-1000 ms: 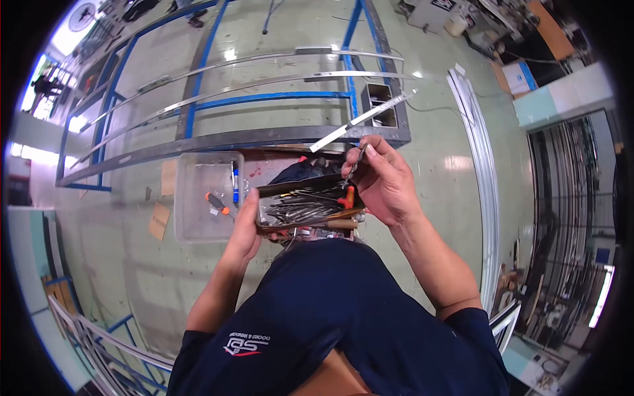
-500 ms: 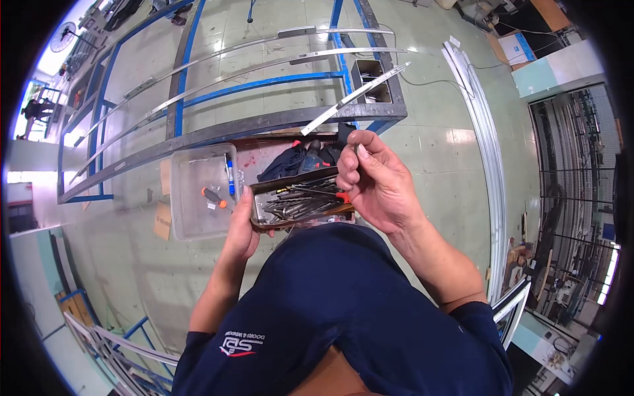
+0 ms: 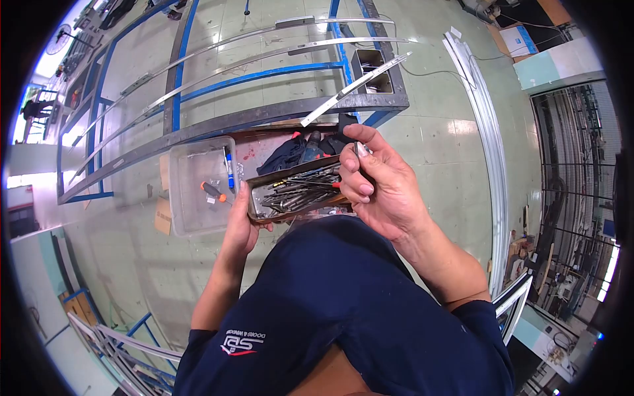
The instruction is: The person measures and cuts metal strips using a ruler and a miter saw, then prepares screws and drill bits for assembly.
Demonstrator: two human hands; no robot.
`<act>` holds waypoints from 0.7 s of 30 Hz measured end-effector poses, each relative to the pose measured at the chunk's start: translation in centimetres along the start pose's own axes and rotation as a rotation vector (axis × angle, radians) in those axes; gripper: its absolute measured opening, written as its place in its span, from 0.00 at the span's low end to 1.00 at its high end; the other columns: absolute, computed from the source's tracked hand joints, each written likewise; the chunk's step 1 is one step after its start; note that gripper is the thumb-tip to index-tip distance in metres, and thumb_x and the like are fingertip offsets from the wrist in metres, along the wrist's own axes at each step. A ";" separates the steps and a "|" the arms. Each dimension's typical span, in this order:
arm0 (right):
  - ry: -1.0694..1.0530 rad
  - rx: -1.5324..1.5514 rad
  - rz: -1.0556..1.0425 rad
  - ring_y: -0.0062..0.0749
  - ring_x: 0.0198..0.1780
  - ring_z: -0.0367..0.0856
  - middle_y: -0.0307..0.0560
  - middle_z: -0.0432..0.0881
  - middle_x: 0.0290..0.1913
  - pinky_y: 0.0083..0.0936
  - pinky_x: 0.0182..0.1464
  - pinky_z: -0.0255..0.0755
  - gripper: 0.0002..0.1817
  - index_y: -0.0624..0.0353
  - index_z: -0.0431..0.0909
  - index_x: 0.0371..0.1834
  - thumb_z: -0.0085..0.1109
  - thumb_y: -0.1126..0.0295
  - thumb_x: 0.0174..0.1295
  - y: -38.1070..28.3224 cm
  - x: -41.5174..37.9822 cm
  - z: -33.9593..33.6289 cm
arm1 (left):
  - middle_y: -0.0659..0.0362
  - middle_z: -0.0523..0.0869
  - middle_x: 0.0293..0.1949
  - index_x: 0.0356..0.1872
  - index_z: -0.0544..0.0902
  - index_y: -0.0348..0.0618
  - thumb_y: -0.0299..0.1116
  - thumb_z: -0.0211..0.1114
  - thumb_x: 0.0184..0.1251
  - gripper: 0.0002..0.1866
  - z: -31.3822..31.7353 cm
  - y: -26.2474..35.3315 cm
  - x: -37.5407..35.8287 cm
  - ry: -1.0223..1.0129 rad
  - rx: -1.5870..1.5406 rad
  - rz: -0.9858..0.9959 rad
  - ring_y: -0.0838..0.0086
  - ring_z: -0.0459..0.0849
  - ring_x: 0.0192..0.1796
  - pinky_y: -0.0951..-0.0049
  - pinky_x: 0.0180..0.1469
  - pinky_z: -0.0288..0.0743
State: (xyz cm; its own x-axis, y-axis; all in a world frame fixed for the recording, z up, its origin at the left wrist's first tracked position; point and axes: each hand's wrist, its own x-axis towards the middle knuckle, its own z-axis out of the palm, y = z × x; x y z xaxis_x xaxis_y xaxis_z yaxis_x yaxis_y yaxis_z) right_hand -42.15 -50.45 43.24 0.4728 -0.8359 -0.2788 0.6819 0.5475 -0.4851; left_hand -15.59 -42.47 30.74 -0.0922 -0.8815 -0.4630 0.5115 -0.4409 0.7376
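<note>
My left hand [image 3: 239, 221] grips the left end of a narrow metal tray [image 3: 266, 179], thumb on its rim and fingers beneath. Inside the tray lies a jumble of dark drill bits [image 3: 300, 191] and other thin pieces. Just above the tray's right end, my right hand [image 3: 389, 188] is raised with thumb and index finger pinched together. A small metallic piece [image 3: 358, 150] shows between those fingertips; its kind is too small to make out. The right hand hides the tray's far right corner.
A clear plastic bin [image 3: 177, 198] holds an orange-and-grey screwdriver [image 3: 213, 191] and a blue marker [image 3: 229, 168]. Behind the tray sit a power drill [image 3: 312, 146] and dark cloth [image 3: 281, 160]. A blue-and-black metal frame [image 3: 218, 125] carries long metal strips [image 3: 264, 54]. White profiles [image 3: 481, 145] lie on the right.
My right hand has turned slightly, so the small metallic piece shows more in the pinch. The tray tilts a little, its right end moving up in view.
</note>
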 end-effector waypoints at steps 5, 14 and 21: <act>0.091 -0.042 -0.016 0.17 0.31 0.66 0.40 0.76 0.40 0.18 0.33 0.62 0.13 0.56 0.70 0.66 0.50 0.69 0.83 0.3 0.3 0.3 | 0.53 0.89 0.53 0.66 0.75 0.44 0.60 0.44 0.86 0.30 -1.1 -0.8 0.3 0.039 -0.043 -0.002 0.70 0.91 0.42 0.71 0.26 0.83; 0.435 -0.477 -0.267 0.17 0.31 0.64 0.37 0.73 0.38 0.18 0.33 0.60 0.11 0.60 0.77 0.55 0.49 0.65 0.84 -0.9 -0.8 -5.6 | 0.55 0.89 0.56 0.63 0.80 0.43 0.40 0.54 0.76 0.21 -9.4 -10.4 1.5 0.340 -0.280 -0.077 0.66 0.88 0.53 0.62 0.48 0.82; 0.539 -0.631 -0.027 0.12 0.27 0.60 0.29 0.68 0.30 0.15 0.28 0.54 0.12 0.55 0.75 0.44 0.51 0.59 0.84 0.6 -2.6 -13.8 | 0.55 0.87 0.51 0.56 0.79 0.41 0.36 0.59 0.72 0.16 -12.7 -18.0 7.8 0.562 -0.599 -0.033 0.64 0.86 0.51 0.60 0.50 0.82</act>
State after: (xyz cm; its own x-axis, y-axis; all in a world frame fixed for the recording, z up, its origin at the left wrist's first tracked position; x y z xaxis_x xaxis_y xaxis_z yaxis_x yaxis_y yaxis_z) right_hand -50.70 -48.47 32.31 0.0187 -0.8405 -0.5415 0.1719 0.5362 -0.8264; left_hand -14.67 -39.26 7.68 0.2449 -0.5838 -0.7740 0.8999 -0.1603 0.4057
